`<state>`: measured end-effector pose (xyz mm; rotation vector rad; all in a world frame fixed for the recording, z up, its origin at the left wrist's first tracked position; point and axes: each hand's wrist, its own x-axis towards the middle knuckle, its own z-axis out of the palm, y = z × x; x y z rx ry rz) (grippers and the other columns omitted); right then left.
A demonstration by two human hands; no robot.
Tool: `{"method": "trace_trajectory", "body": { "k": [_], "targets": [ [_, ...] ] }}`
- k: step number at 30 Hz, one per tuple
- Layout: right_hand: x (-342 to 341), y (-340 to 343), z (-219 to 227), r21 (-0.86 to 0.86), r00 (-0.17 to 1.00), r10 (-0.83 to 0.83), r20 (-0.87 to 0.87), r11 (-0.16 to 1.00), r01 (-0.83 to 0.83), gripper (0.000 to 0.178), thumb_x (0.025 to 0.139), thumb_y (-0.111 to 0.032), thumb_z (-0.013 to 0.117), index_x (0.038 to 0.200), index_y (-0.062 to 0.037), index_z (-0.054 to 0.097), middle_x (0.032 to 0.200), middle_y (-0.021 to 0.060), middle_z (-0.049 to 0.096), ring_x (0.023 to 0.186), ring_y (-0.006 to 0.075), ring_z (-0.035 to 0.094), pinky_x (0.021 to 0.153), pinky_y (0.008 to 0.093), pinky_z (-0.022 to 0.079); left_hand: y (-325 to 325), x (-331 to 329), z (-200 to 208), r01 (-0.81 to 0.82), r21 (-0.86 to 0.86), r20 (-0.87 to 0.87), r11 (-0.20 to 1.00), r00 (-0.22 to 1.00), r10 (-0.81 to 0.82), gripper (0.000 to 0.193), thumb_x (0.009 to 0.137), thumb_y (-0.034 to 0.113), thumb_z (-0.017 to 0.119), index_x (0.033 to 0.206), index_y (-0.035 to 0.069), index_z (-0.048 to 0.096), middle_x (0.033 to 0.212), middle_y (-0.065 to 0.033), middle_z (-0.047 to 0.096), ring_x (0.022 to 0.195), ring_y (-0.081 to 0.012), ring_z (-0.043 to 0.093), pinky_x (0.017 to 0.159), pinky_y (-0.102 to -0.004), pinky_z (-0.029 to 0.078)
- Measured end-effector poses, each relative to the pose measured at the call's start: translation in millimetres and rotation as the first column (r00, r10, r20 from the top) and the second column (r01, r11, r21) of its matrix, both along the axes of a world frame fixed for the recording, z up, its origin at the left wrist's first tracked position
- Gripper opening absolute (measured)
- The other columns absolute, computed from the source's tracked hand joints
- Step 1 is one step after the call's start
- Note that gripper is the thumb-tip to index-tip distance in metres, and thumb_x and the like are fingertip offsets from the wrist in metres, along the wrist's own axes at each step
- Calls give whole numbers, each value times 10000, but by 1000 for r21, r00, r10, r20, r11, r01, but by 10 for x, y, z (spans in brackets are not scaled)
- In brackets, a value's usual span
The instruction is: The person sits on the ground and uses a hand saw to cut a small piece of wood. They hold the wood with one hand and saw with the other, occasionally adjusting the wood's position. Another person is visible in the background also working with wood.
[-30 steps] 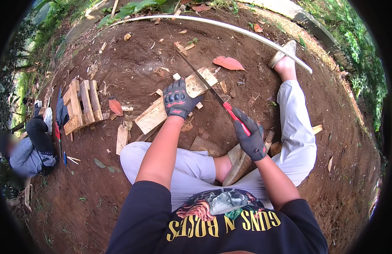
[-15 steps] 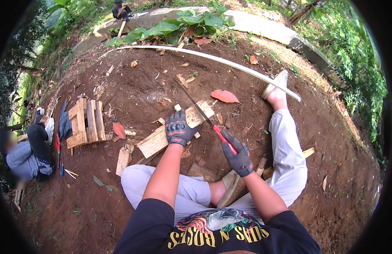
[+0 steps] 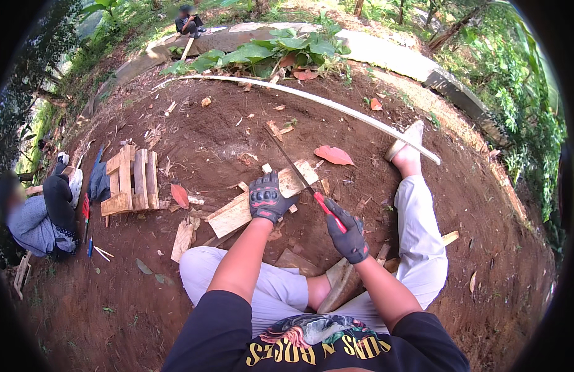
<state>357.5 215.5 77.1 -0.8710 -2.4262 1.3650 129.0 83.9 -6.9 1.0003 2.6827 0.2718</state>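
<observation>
My left hand (image 3: 269,197), in a black glove with red marks, presses on a pale wooden board (image 3: 230,215) and holds it down, fingers curled over its far edge. In my right hand (image 3: 348,238), also gloved, is the red handle of a handsaw (image 3: 291,163). Its dark, narrow blade lies slantwise across the right end of the board, to the right of my left hand. How deep the blade sits in the wood I cannot tell. Under the board, wood scraps prop it off the soil.
A small slatted wooden frame (image 3: 133,183) stands at the left, near a seated person (image 3: 42,220) and another red-handled saw (image 3: 86,209). A long pale strip (image 3: 336,106) arcs across the far soil. Beyond it run leafy plants (image 3: 256,53) and a concrete edge (image 3: 386,53); another person (image 3: 189,23) sits there.
The whole view has shifted slightly, so the ground appears a little lower. Both hands keep their holds, and the saw still lies across the board at nearly the same place.
</observation>
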Motion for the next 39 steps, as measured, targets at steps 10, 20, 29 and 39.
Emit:
{"method": "trace_trajectory", "body": {
  "k": [10, 20, 29, 39],
  "targets": [
    [-683, 46, -441, -117, 989, -53, -139, 992, 37, 431, 1104, -238, 700, 1523, -134, 717, 1419, 197, 776, 1309, 361, 755, 1112, 444, 577, 59, -30, -25, -10, -7, -13, 1000, 1000, 10, 951, 783, 670, 890, 1466, 44, 673, 1359, -203, 749, 1285, -348, 716, 1139, -503, 524],
    [1201, -170, 666, 23, 996, 6, 90, 1000, -8, 406, 1086, -173, 707, 1487, -119, 742, 1417, 181, 782, 1313, 342, 764, 1097, 432, 597, -4, -3, -36, -20, 1, -11, 1000, 1000, 20, 1067, 760, 700, 894, 1545, 31, 622, 1378, -208, 734, 1301, -353, 697, 1187, -499, 480],
    [-635, 36, -551, 146, 969, 17, -245, 989, 20, 423, 1103, -190, 701, 1516, -105, 726, 1285, 141, 824, 1041, 230, 788, 942, 377, 611, 77, -20, 60, -5, -32, 84, 999, 996, 7, 1064, 799, 713, 849, 1580, 35, 599, 1475, -178, 684, 1379, -333, 641, 1225, -504, 429],
    [711, -131, 59, -81, 996, -73, 43, 994, 76, 412, 1081, -177, 720, 1490, -130, 744, 1448, 178, 768, 1355, 332, 742, 1139, 431, 569, 30, -3, -30, -29, 8, -32, 1000, 999, 29, 1020, 755, 705, 888, 1498, 46, 656, 1374, -188, 740, 1303, -337, 698, 1165, -494, 491]
  ]
}}
